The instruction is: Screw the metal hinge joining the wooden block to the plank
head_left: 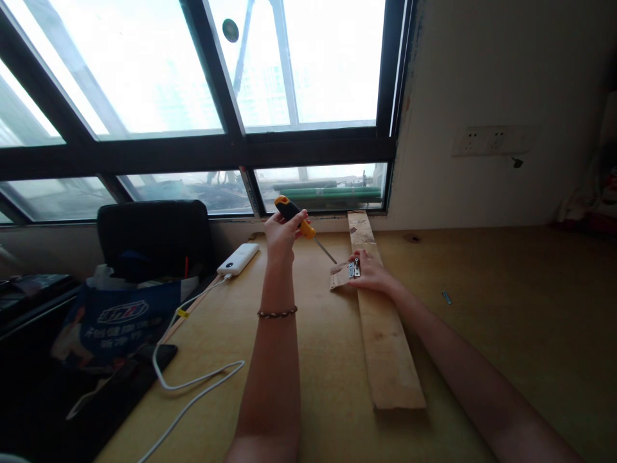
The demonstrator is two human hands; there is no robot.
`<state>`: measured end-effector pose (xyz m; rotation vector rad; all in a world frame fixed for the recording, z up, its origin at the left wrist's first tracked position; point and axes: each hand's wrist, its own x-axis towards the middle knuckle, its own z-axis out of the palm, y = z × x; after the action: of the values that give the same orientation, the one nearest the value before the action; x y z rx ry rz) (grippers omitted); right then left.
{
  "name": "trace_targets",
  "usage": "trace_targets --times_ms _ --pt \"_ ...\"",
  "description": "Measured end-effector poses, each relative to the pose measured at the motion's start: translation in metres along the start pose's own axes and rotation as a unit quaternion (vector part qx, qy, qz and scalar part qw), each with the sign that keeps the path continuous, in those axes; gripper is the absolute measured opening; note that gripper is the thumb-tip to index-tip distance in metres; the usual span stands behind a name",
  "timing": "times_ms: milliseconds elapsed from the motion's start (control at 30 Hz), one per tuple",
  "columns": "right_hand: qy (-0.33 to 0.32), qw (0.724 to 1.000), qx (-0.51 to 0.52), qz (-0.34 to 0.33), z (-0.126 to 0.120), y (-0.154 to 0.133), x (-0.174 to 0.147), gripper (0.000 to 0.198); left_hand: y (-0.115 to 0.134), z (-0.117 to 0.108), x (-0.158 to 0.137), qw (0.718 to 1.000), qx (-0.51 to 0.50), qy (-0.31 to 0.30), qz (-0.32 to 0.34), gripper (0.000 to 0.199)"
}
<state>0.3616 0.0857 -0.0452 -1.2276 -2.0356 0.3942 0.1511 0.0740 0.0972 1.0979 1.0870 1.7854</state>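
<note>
My left hand (284, 233) is closed around the yellow and black handle of a screwdriver (295, 215). Its shaft slants down to the right, and the tip is close to a small wooden piece (339, 276); I cannot tell whether they touch. My right hand (370, 271) grips a metal hinge (354, 269) at the right end of that small piece. Both lie over a long wooden board (385, 341), which runs from the window side toward me. The fingers of my right hand partly hide the hinge's far side.
A white power bank (238, 259) with a white cable (200, 379) lies at the table's left edge. Two small screws (446, 298) rest on the tabletop (506, 360) at the right. A black chair (153, 228) and a blue bag (123, 325) stand left. A window sits behind.
</note>
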Motion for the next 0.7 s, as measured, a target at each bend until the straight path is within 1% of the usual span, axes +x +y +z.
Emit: trace_targets --times_ms 100,233,367,500,600,700 --pt "-0.005 0.999 -0.036 -0.009 -0.001 -0.003 0.000 0.057 -0.001 0.001 0.000 1.000 0.002 -0.013 0.000 0.038" --pt "-0.018 0.999 -0.035 -0.016 -0.001 -0.002 0.000 0.057 -0.008 0.006 0.000 0.999 -0.003 -0.040 0.008 0.040" --pt "-0.037 0.999 0.000 -0.026 -0.004 0.006 0.002 0.067 -0.014 0.013 -0.001 0.998 -0.009 -0.062 0.009 0.042" --pt "-0.024 0.997 0.069 -0.024 -0.013 0.016 0.003 0.080 -0.016 0.020 -0.004 0.997 -0.010 -0.075 0.015 0.043" --pt "-0.019 0.994 0.102 -0.012 -0.020 0.024 0.004 0.080 -0.016 0.023 -0.006 0.997 -0.007 -0.068 0.024 0.044" --pt "-0.016 0.993 0.120 -0.011 -0.022 0.031 0.005 0.079 -0.016 0.025 -0.007 0.998 -0.010 -0.064 0.025 0.045"
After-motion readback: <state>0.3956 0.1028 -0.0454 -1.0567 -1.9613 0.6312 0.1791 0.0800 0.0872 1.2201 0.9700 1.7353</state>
